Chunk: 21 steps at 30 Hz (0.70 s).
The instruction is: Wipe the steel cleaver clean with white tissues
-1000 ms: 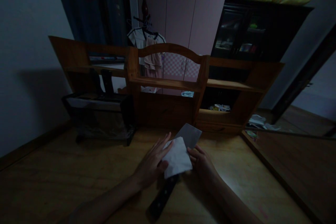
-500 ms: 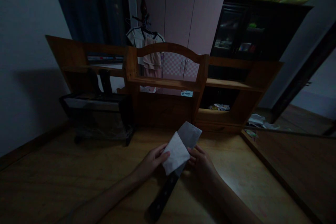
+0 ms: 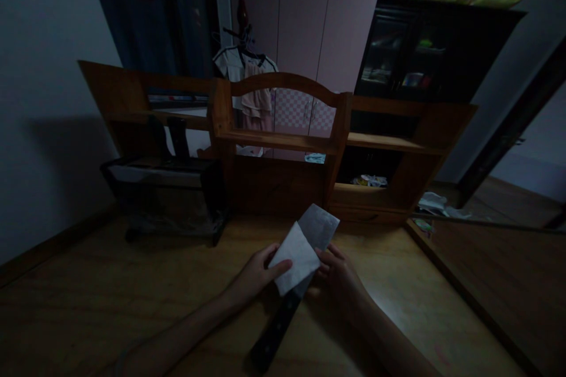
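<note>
In the head view, a cleaver [image 3: 320,226] lies slantwise over the wooden tabletop [image 3: 194,300], its dark riveted handle toward the person and its broad blade pointing away to the right; whether it touches the wood is unclear. The left hand [image 3: 257,271] holds a folded white tissue [image 3: 293,260] across the blade, thumb pressed on top and the other fingers mostly hidden beneath. The right hand [image 3: 345,278] has its fingers curled narrowly at the blade's right edge, beside the tissue's corner; whether they grip it cannot be told. Beyond, a dark-framed knife rack [image 3: 163,203] with black-handled knives stands left, before a wooden desk hutch [image 3: 276,139].
</note>
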### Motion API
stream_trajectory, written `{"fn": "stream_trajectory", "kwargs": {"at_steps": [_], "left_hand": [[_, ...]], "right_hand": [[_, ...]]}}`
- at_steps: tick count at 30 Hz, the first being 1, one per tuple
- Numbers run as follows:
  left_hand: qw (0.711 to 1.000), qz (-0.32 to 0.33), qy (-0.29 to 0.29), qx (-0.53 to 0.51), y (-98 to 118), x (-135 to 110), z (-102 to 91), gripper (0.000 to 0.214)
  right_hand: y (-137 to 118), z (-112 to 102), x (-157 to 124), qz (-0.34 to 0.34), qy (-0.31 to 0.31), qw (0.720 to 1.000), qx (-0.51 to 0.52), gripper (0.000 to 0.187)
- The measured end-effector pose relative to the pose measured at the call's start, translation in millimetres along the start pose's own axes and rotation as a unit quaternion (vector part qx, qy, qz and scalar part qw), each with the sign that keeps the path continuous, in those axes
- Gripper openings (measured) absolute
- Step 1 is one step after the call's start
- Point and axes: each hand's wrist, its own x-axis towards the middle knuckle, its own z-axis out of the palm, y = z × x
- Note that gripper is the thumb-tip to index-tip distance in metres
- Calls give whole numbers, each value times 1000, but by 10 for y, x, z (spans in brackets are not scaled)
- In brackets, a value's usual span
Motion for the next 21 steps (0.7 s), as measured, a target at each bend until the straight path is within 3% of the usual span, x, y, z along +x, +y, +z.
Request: {"fn": "stream_trajectory", "kwargs": {"at_steps": [21], "left_hand": [[1000,-11,12,-2,9,11,-31,43]], "right_hand": [[65,-7,22,13,-15,1000,-9,37]]}}
